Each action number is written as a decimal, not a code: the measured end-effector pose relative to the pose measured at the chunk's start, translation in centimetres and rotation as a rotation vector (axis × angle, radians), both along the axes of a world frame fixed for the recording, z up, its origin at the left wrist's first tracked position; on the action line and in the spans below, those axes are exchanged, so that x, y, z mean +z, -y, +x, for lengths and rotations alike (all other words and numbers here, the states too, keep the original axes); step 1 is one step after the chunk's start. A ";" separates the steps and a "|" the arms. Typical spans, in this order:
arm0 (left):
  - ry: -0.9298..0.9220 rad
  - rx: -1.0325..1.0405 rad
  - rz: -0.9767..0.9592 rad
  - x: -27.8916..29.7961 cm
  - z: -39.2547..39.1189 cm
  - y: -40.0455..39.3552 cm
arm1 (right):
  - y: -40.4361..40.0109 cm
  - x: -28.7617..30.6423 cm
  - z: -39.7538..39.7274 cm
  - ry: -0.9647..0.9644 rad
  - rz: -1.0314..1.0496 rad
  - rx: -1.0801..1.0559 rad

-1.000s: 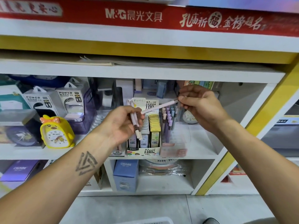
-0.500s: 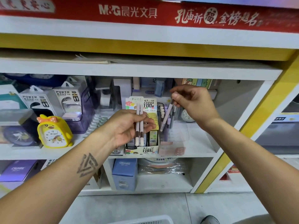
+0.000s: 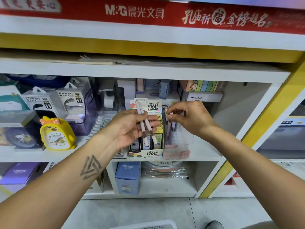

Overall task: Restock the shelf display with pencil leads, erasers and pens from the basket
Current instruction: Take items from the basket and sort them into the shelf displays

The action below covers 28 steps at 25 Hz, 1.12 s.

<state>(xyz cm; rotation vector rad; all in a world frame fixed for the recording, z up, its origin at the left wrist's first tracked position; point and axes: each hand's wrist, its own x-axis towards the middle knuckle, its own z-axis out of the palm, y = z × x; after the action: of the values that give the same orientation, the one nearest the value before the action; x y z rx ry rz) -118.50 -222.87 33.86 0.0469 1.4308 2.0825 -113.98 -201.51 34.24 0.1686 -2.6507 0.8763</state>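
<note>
My left hand (image 3: 130, 128) holds two pale pink pens (image 3: 145, 124) with brown bands, upright and slightly tilted, in front of the pencil lead display box (image 3: 146, 152). My right hand (image 3: 189, 118) hovers just right of that box, its fingertips at the top of a pen (image 3: 167, 119) standing in the clear pen holder (image 3: 178, 146), which has several purple and grey pens in it. Whether the fingers still pinch that pen is unclear. The white basket (image 3: 148, 225) shows only its rim at the bottom edge.
The white shelf (image 3: 206, 154) carries a yellow duck alarm clock (image 3: 56, 134), power bank boxes (image 3: 71, 103) and a purple bin to the left. Boxes stand behind the display. Below is a blue CRUHRE box (image 3: 127, 177). A yellow post (image 3: 257, 129) bounds the right.
My right hand carried one pink pen from the left hand to the clear holder and stood it upright there. My left hand turned its palm up, keeping two pens.
</note>
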 end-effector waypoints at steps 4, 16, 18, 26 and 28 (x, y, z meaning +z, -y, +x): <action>-0.003 0.012 0.022 -0.3 -0.1 0.0 | 0.7 0.1 0.4 -0.006 0.008 0.030; 0.008 0.022 0.104 -0.1 0.0 0.1 | 1.1 0.2 0.4 -0.076 0.257 -0.030; 0.015 0.047 0.140 0.2 0.2 -0.1 | 1.5 0.7 0.8 0.032 -0.142 0.059; 0.062 0.127 0.184 0.6 0.2 0.0 | 0.5 1.3 1.7 0.155 -0.633 0.075; 0.059 0.135 0.125 0.5 0.2 0.3 | -0.9 1.8 1.6 0.066 -0.789 0.002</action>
<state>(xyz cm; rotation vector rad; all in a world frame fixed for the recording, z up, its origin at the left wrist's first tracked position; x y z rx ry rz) -118.31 -223.14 34.34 -0.0623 1.2997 2.2616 -112.42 -200.65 36.00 -0.0575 -2.1484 1.8542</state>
